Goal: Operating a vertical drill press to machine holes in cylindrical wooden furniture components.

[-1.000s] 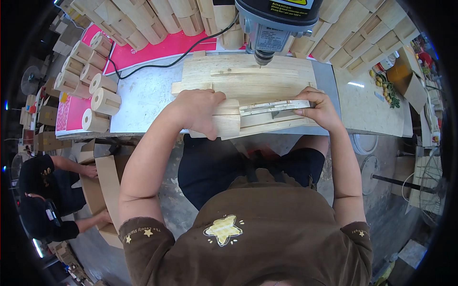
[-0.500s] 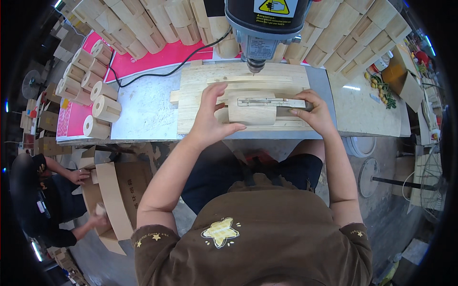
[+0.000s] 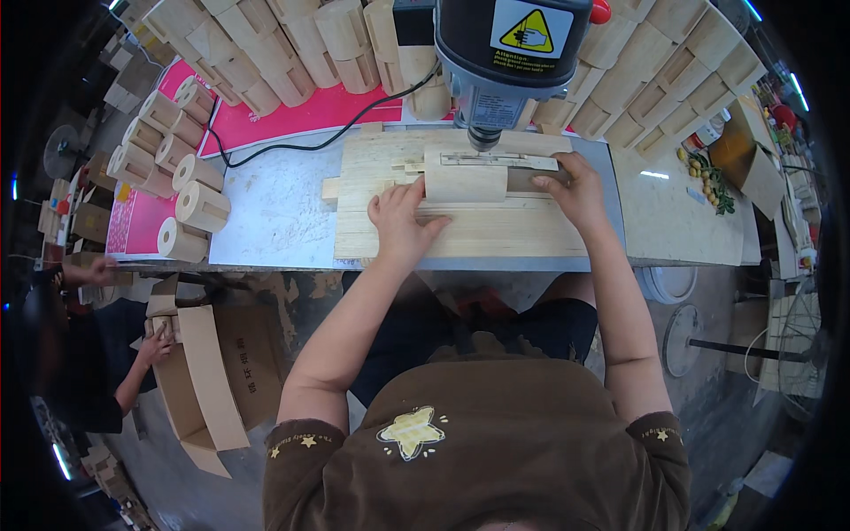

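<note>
While the right hand (image 3: pixel 574 184) pinches the right end of a narrow pale strip (image 3: pixel 531 163) between thumb and fingers, the left hand (image 3: pixel 400 221) is positioned at the opposite end of the wooden cylinder (image 3: pixel 465 188). The left hand is partly open, fingers bent and thumb spread away; whether its fingertips press on the cylinder cannot be determined from where I stand. The cylinder lies on its side between both hands, over the wooden board (image 3: pixel 381 239) on the bench (image 3: pixel 274 203). The strip runs lengthwise along the upper side of the cylinder and projects beyond its right end. Directly behind the strip is the drill chuck (image 3: pixel 484 139).

Compared with half a second ago, the cylinder has shifted away from the operator, closing most of the clearance to the chuck. The left hand, previously spread wide, is now more curled. One second ago, the strip stood mostly outside the cylinder, at a slant.
</note>
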A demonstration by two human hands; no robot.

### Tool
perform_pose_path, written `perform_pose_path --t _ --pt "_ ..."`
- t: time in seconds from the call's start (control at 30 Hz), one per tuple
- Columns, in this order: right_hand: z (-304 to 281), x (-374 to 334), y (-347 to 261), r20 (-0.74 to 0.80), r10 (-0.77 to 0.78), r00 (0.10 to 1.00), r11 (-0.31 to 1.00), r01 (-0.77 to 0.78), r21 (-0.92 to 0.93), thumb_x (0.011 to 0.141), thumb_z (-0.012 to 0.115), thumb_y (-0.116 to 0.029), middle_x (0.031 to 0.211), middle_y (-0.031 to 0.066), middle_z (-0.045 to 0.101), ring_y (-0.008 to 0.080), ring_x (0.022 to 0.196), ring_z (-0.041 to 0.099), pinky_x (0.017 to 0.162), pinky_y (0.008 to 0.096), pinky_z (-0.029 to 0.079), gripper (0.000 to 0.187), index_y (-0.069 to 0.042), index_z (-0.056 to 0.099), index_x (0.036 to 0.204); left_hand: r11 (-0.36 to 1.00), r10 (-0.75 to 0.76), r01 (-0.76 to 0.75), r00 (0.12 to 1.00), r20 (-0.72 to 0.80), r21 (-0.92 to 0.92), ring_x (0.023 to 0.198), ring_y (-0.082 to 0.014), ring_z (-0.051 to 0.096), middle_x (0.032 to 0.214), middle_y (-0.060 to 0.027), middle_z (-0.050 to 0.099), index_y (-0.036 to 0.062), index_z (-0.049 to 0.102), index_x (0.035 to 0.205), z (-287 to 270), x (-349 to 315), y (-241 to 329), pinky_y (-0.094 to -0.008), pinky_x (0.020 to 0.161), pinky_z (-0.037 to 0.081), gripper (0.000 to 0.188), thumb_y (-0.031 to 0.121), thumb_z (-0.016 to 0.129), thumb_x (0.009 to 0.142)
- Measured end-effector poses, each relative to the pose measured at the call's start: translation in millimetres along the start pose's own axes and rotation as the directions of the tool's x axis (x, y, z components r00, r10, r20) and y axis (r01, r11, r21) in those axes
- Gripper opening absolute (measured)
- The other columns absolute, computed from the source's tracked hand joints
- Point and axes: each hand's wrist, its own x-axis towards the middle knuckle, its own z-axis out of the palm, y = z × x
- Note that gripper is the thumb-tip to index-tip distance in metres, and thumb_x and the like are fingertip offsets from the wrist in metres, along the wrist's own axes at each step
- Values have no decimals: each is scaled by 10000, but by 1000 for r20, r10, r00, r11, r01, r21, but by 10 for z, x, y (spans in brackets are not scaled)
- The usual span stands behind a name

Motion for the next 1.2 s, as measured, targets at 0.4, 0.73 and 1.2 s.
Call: perform_pose_path --t 0.4,0.73,1.2 --pt "-402 292 -367 304 150 941 980 -181 77 765 710 -239 911 69 594 147 768 570 644 275 457 357 -9 608 1019 990 119 -112 990 80 -84 785 -198 481 721 20 522 145 663 884 -133 175 -351 -354 773 313 340 214 788 576" --pt "-943 1310 -1289 -262 -217 940 975 222 -10 855 531 -265 638 110 552 152 616 511 566 308 415 336 52 560 748 975 189 -181 980 55 -126 688 -210 488 670 -10 504 121 666 866 -71 232 -315 -345 666 364 328 186 787 568" --pt "-122 -140 -833 -370 -406 836 906 420 -45 750 607 -16 691 90 554 240 560 519 514 330 395 114 -22 606 864 976 191 -186 981 30 -117 666 -227 485 655 -33 495 105 663 849 -139 227 -329 -354 626 377 324 157 785 553"
